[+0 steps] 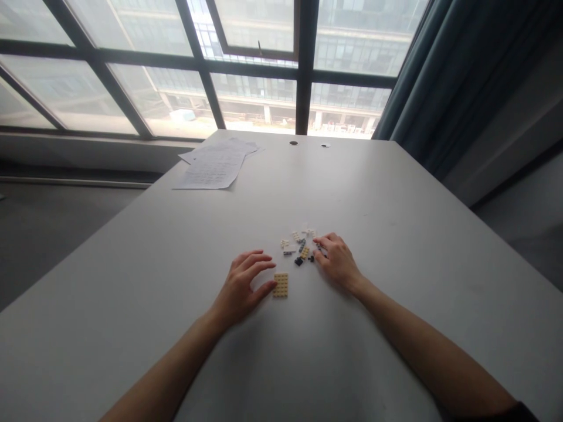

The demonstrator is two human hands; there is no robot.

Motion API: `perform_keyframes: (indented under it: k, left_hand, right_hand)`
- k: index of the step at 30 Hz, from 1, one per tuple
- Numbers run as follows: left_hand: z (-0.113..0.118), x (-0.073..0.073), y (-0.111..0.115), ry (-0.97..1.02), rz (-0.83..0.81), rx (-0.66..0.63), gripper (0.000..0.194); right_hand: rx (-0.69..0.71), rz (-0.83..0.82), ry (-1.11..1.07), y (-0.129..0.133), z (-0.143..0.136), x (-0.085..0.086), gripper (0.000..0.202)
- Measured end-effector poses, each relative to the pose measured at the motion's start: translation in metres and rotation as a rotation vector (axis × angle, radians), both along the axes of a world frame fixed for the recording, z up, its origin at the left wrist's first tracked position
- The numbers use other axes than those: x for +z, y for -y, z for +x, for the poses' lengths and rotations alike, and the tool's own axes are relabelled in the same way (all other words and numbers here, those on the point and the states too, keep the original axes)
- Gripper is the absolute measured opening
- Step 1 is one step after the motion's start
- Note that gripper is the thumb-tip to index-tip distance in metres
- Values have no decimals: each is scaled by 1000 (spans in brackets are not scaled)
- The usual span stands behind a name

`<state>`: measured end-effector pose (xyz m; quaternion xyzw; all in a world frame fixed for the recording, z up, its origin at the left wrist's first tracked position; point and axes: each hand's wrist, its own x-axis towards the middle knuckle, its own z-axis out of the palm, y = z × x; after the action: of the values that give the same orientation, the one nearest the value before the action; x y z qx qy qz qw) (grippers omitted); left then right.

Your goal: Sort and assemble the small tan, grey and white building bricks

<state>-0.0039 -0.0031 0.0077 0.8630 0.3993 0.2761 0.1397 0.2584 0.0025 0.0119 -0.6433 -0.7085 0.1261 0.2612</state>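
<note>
A tan studded building plate (281, 285) lies flat on the white table, and the thumb of my left hand (241, 284) touches its left edge. The fingers of that hand are spread and curved, holding nothing. At the right side of a small pile of toy bricks is my right hand (336, 258), its thumb and forefinger around a small grey brick (322, 249). In the pile I see a yellow-tan brick (305, 252), a black brick (299, 261), a dark grey brick (302, 245) and several white pieces (296, 236). A light grey flat piece (289, 251) sits at the pile's left.
Printed paper sheets (213, 167) lie at the table's far left. Two round cable holes, one of them the left hole (294, 143), are near the far edge of the table (396, 328). Beyond stand large windows (259, 99); a blue-grey curtain (440, 76) hangs at right.
</note>
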Motion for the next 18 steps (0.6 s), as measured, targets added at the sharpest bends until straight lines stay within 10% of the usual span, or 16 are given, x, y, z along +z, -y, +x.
perform_keyframes:
  k: [7, 18]
  left_hand:
    - [1, -1, 0, 23, 34, 18, 24]
    - [1, -4, -1, 36, 110, 10, 20]
  right_hand:
    - [-80, -13, 3, -7, 40, -5, 26]
    - [6, 3, 123, -7, 30, 2, 9]
